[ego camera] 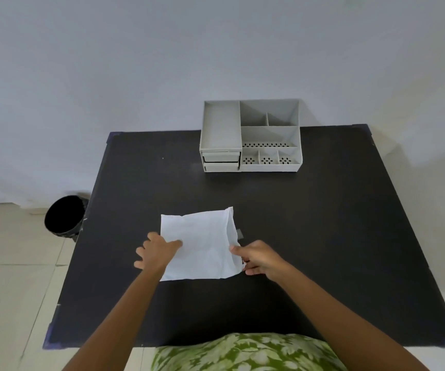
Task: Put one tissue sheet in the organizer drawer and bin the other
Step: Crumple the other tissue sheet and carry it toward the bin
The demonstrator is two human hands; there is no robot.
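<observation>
**Tissue sheets pinned and pinched at the near middle of the counter**

Pale wall and tiled floor frame a dark counter (323,236), on which a grey organizer (250,136) is set at the far edge, its two small drawers (220,161) stacked at its front left and both seen shut. A black bin (64,216) is placed on the floor just off the counter's left edge.

White tissue (202,245) is spread flat near the middle of the counter, directly between the two hands. Its right margin appears doubled, so two stacked sheets are suspected, though this cannot be told for certain.

The left hand (157,251) is laid with its fingers spread, and the sheet's left edge is pressed down by the thumb side; nothing is gripped. The right hand (258,258) is narrowed to a pinch, and the tissue's right edge is held between thumb and fingers.

The coming move is judged to be a peeling apart: the top layer is likely to be drawn rightward while the lower one is held down. The drawers lie well beyond the tissue, straight ahead, and the bin lies nearer the left hand.
</observation>
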